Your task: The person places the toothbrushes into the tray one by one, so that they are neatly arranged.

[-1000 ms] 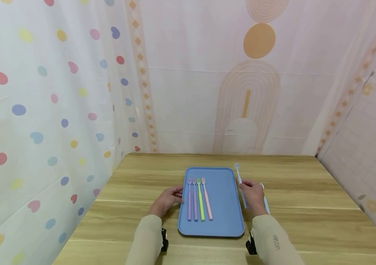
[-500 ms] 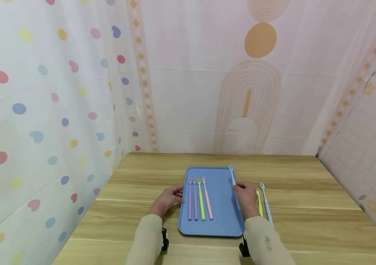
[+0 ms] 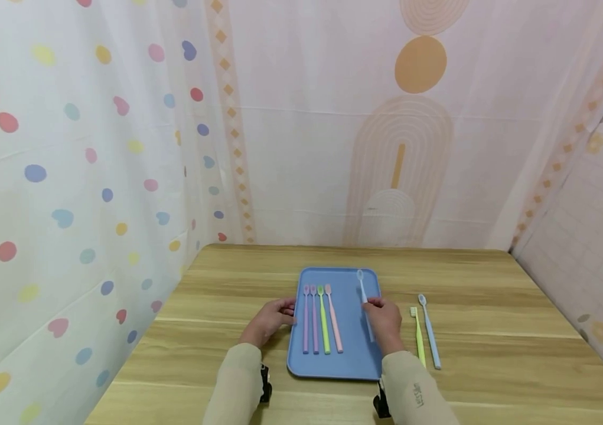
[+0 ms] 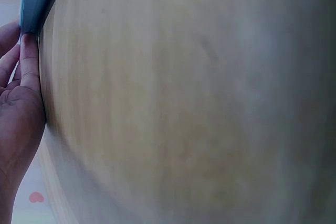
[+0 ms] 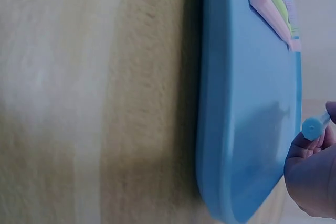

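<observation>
Two purple toothbrushes [image 3: 305, 321] [image 3: 315, 321], a yellow-green one [image 3: 324, 321] and a pink one [image 3: 335, 321] lie side by side on the left half of a blue tray [image 3: 354, 369], heads toward the far edge. My left hand [image 3: 268, 320] rests its fingertips against the tray's left side; in the left wrist view its fingers [image 4: 30, 64] look nearly straight. Over the tray's right half, my right hand [image 3: 385, 321] pinches a pale blue toothbrush [image 3: 362, 289]. In the right wrist view, that brush's handle end [image 5: 313, 128] is raised above the tray [image 5: 262, 77].
Right of the tray, a yellow-green toothbrush [image 3: 420, 339] and a light blue toothbrush [image 3: 430, 333] lie on the wooden table [image 3: 482, 330]. Patterned curtains [image 3: 301, 147] hang behind the table and along both sides.
My right hand has carried the pale blue toothbrush leftward from beside the tray to over its right half. The yellow-green brush on the table has come into view. My left hand has stayed put.
</observation>
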A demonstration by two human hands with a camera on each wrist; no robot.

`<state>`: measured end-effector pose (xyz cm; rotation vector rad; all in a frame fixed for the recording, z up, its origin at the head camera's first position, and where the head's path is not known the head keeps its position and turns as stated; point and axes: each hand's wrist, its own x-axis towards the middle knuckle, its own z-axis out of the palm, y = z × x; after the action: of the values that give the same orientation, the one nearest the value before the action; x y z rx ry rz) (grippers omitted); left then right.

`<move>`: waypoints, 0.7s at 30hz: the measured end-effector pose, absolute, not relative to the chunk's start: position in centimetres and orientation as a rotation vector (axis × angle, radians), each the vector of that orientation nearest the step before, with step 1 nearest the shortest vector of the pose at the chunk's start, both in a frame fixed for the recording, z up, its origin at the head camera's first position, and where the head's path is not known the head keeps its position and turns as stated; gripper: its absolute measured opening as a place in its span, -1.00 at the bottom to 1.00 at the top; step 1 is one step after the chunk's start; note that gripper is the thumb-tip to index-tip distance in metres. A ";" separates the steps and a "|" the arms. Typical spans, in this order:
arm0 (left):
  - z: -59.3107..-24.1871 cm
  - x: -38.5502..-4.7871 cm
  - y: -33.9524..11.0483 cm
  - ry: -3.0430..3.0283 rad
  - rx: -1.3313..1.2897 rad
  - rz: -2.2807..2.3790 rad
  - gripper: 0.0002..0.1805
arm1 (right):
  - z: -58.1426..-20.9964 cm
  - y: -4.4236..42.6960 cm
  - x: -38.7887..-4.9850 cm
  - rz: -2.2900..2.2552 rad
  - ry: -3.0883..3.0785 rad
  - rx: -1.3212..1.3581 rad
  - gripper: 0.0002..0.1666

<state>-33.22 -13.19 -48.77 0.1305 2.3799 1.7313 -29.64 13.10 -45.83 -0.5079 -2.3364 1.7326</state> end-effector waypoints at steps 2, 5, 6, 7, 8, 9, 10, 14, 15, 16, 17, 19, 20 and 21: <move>-48.8 -33.3 -13.2 2.375 0.127 1.735 -0.39 | -46.0 13.0 -29.6 1.721 -2.335 -0.501 -0.74; -48.8 -33.3 -13.2 2.372 0.124 1.733 -0.39 | -46.3 12.7 -29.7 1.698 -2.341 -0.499 -0.73; -48.9 -33.4 -13.2 2.372 0.122 1.730 -0.39 | -46.4 12.6 -29.8 1.696 -2.343 -0.501 -0.73; -48.9 -33.4 -13.2 2.374 0.128 1.729 -0.39 | -46.5 12.5 -29.8 1.692 -2.345 -0.503 -0.73; -48.9 -33.4 -13.3 2.374 0.127 1.728 -0.39 | -46.6 12.4 -29.9 1.691 -2.345 -0.504 -0.73; -48.9 -33.4 -13.3 2.373 0.125 1.729 -0.39 | -46.7 12.3 -29.9 1.695 -2.351 -0.509 -0.73; -48.8 -33.4 -13.3 2.372 0.122 1.730 -0.39 | -46.7 12.2 -30.0 1.697 -2.356 -0.505 -0.73; -48.8 -33.3 -13.3 2.367 0.130 1.731 -0.39 | -46.8 11.8 -29.9 1.710 -2.363 -0.489 -0.74; -48.8 -33.3 -13.3 2.365 0.134 1.732 -0.38 | -46.8 11.6 -29.8 1.711 -2.368 -0.484 -0.74; -48.8 -33.2 -13.3 2.365 0.137 1.732 -0.38 | -46.8 11.5 -29.7 1.707 -2.372 -0.475 -0.75; -48.8 -33.2 -13.3 2.364 0.141 1.733 -0.38 | -46.9 11.4 -29.7 1.705 -2.374 -0.474 -0.75; -48.8 -33.1 -13.3 2.360 0.148 1.736 -0.38 | -46.9 11.2 -29.6 1.694 -2.373 -0.470 -0.76; -48.9 -33.2 -13.2 2.359 0.151 1.735 -0.38 | -46.9 11.1 -29.6 1.684 -2.375 -0.464 -0.76; -48.9 -33.2 -13.2 2.356 0.151 1.738 -0.38 | -47.0 10.9 -29.6 1.676 -2.380 -0.463 -0.76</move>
<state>-33.18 -13.21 -48.89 0.1508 2.3560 1.7376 -29.57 10.93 -46.98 -0.4632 -2.3804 1.6760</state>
